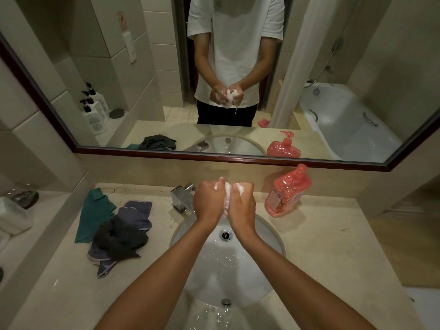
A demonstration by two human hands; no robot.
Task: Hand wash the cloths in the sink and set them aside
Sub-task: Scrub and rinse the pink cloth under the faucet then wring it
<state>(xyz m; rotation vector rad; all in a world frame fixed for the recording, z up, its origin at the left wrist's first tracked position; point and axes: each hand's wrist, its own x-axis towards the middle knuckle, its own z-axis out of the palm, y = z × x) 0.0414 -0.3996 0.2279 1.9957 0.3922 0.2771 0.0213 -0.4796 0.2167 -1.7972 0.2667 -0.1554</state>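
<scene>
Both hands are held together above the white sink [269, 277], just in front of the chrome faucet [182, 197]. My left hand [208, 201] and my right hand [241, 203] grip a bunched, soapy white cloth [227, 190] between them, most of it hidden by the fingers. Water drops lie in the basin around the drain [225, 235]. On the counter to the left lies a pile of cloths: a green one [94, 215], a purple-blue one [137, 211] and a dark grey one [119, 239] on top.
A red pump bottle of soap [287, 191] stands on the counter right of the faucet. A wide mirror [142, 75] hangs behind the sink and shows my reflection. A ledge at the left holds a white container [14, 216] and a small dish [25, 197].
</scene>
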